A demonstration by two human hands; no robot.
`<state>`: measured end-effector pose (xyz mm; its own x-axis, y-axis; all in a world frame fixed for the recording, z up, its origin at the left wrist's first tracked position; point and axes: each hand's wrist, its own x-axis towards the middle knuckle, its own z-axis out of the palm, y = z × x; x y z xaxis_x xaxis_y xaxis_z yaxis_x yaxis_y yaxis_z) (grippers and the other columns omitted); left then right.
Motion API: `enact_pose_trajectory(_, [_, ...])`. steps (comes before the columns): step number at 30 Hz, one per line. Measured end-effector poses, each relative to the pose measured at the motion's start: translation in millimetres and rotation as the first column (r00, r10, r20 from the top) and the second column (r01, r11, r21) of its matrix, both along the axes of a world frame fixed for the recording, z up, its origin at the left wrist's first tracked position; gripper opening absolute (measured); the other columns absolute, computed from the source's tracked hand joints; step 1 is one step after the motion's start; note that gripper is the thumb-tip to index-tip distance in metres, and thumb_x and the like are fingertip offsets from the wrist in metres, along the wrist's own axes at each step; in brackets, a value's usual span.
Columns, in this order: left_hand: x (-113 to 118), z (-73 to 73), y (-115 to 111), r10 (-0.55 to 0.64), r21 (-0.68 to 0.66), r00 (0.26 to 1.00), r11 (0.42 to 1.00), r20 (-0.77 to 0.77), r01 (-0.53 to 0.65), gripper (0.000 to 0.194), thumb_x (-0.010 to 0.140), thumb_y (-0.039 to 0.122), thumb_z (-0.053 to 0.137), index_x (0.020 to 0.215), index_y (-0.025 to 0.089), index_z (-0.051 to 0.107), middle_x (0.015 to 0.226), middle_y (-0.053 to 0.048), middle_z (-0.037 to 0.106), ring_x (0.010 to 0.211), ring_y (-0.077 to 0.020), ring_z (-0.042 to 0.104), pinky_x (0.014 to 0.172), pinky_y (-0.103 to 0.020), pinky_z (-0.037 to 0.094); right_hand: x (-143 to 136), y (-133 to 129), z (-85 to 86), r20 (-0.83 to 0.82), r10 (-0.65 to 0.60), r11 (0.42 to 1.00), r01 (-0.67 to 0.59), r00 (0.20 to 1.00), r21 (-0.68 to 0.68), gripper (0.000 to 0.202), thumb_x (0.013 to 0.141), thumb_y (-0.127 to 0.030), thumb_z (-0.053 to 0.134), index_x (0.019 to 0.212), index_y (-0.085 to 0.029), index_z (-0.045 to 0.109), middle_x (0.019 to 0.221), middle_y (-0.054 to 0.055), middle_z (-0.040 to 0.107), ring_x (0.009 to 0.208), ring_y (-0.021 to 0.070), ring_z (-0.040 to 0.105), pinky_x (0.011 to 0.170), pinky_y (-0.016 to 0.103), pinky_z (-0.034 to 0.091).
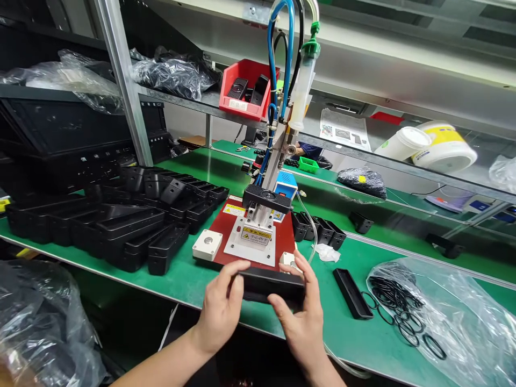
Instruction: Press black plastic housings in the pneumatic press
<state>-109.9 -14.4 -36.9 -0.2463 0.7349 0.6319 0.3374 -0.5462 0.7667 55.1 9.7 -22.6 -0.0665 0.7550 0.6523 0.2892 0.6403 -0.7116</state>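
Observation:
A long black plastic housing (pixel 270 284) is held level between both hands, in front of the small press. My left hand (pixel 221 303) grips its left end, thumb and fingers closed round it. At the right end, my right hand (pixel 300 317) has its thumb along the near edge and its fingers on the far side. Just beyond stands the press on a red base (pixel 223 220), with a black part (pixel 268 198) at its head. A white button box (pixel 207 245) sits at the base's left; another (pixel 287 260) is partly hidden behind my right hand.
Many black housings (pixel 169 247) are piled at the left. To the right lie a black tray-like part (pixel 352 293), black rubber rings (pixel 407 322) and a clear plastic bag (pixel 455 301). A red bin (pixel 245 88) and white tubs (pixel 403 144) stand on the shelf above.

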Motion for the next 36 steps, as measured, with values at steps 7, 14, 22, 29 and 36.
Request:
enact_pose_trajectory(7, [-11.9,35.9,14.1,-0.179,-0.395,0.884,0.844,0.431,0.363,0.037,0.091,0.048,0.048,0.113,0.02,0.055,0.083,-0.001,0.056,0.05,-0.0077,0.045,0.04,-0.02,0.043,8.6,31.2,16.2,0.359,0.005,0.807,-0.216,0.933,0.55,0.064,0.086,-0.04,0.068,0.14,-0.015,0.045,0.128,0.019,0.054,0.118,0.0287,0.056,0.093,0.044,0.056])
enact_pose_trajectory(14, [-28.0,91.5,63.2,-0.089,-0.022,0.996,0.996,0.021,0.089,0.025,0.091,0.036,0.047,0.106,0.019,0.058,0.107,-0.006,0.063,0.099,-0.0183,0.058,0.09,-0.031,0.048,-11.6,83.9,65.8,0.305,0.022,0.824,-0.19,0.952,0.534,0.046,0.085,-0.033,0.071,0.127,-0.021,0.056,0.119,0.015,0.059,0.111,0.0268,0.059,0.093,0.044,0.054])
enact_pose_trajectory(22, [-40.3,130.0,168.4,0.128,0.074,0.981,0.99,-0.147,-0.118,0.027,0.094,0.036,0.038,0.099,0.02,0.06,0.1,-0.006,0.067,0.094,-0.0191,0.061,0.088,-0.032,0.044,-31.2,164.9,110.4,0.29,0.011,0.888,-0.143,0.957,0.437,0.038,0.084,-0.045,0.068,0.115,-0.023,0.065,0.113,0.01,0.064,0.105,0.0252,0.062,0.095,0.044,0.051])
enact_pose_trajectory(29, [-44.4,113.4,190.6,0.053,0.009,0.994,0.999,-0.099,-0.052,0.028,0.09,0.034,0.044,0.087,0.018,0.066,0.089,-0.004,0.071,0.085,-0.0177,0.063,0.08,-0.028,0.047,-30.3,177.4,102.1,0.316,0.028,0.931,-0.14,0.948,0.336,0.032,0.089,-0.043,0.062,0.11,-0.02,0.068,0.107,0.008,0.066,0.099,0.0218,0.063,0.088,0.037,0.053])
enact_pose_trajectory(36, [-40.2,107.7,192.1,-0.006,0.037,1.0,0.999,-0.012,0.007,0.03,0.09,0.038,0.044,0.089,0.016,0.065,0.095,-0.004,0.07,0.089,-0.0165,0.063,0.081,-0.025,0.046,-38.9,174.4,94.0,0.231,-0.083,0.889,-0.033,0.969,0.457,0.026,0.092,-0.038,0.058,0.11,-0.02,0.066,0.104,0.009,0.066,0.098,0.0215,0.063,0.087,0.038,0.053])
